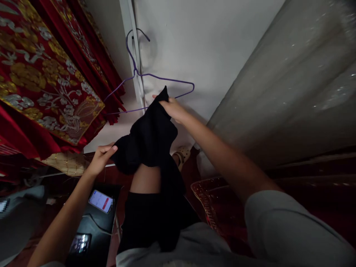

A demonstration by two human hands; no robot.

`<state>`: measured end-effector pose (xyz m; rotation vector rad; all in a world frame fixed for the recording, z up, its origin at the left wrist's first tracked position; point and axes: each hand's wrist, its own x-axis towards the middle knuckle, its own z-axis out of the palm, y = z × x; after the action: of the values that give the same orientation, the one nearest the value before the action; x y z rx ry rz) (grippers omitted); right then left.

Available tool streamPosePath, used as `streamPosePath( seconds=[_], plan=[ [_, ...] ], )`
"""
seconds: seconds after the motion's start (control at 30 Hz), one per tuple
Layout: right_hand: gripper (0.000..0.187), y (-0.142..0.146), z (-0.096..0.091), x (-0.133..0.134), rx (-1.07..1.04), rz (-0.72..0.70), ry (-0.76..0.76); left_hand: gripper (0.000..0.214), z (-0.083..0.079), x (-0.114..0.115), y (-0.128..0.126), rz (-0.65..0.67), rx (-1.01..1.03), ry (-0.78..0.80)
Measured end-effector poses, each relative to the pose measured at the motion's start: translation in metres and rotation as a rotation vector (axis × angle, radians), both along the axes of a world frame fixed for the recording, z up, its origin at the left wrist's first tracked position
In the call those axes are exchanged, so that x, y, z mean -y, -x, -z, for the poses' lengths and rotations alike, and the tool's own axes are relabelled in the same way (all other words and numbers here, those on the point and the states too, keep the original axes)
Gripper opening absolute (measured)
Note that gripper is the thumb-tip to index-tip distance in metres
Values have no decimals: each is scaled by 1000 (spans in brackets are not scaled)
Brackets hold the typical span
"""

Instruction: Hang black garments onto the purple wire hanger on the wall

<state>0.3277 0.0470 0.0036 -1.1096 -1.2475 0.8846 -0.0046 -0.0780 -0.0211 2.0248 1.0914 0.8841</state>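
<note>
A black garment [151,133] is stretched between my two hands in front of my legs; its exact kind does not show. My left hand [104,155] pinches its lower left edge between thumb and fingers. My right hand [172,108] grips the upper edge near a pointed corner. Just behind the cloth, a purple wire hanger [167,78] hangs against the wall by a pale vertical strip [136,55]. The garment covers part of the hanger's lower bar, and the hanger's left end reaches the red curtain.
Red curtains [55,74] with gold and silver flowers hang at the left. Two phones, one with a lit screen [100,201], the other darker [80,243], lie on a dark surface at lower left. A large plastic-wrapped object [283,85] leans at the right, above dark red fabric [219,200].
</note>
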Motion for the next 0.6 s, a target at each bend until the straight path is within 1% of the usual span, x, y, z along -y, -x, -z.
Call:
streamPosePath(
  seconds=[0.03,0.07,0.1,0.13,0.2,0.23,0.27,0.33,0.4,0.47,0.5,0.6],
  plan=[
    [16,-4,5,-2,18,2,43,48,-1,3,-2,31,-85,37],
    [21,-10,8,-2,56,21,48,41,-2,4,-4,71,-201,56],
    [26,-17,9,0,104,50,18,34,-2,5,-6,109,-332,51],
    [30,-26,7,4,157,83,-29,28,-2,4,-6,126,-460,18],
    [35,-45,0,15,253,148,-120,18,-4,-1,-7,93,-661,-105],
    [38,-53,-5,21,292,177,-150,16,-7,-4,-7,55,-718,-180],
    [41,-61,-10,28,323,202,-168,16,-12,-8,-7,9,-734,-256],
    [44,-72,-17,42,357,236,-180,22,-27,-14,-11,-64,-644,-385],
    [42,-78,-22,53,362,232,-182,26,-45,-19,-19,-92,-467,-472],
    [40,-79,-26,61,363,220,-209,28,-59,-21,-29,-103,-286,-497],
    [40,-80,-27,64,371,224,-234,28,-64,-21,-32,-112,-222,-495],
    [39,-82,-33,72,407,288,-311,23,-68,-19,-31,-185,-168,-468]
  ],
)
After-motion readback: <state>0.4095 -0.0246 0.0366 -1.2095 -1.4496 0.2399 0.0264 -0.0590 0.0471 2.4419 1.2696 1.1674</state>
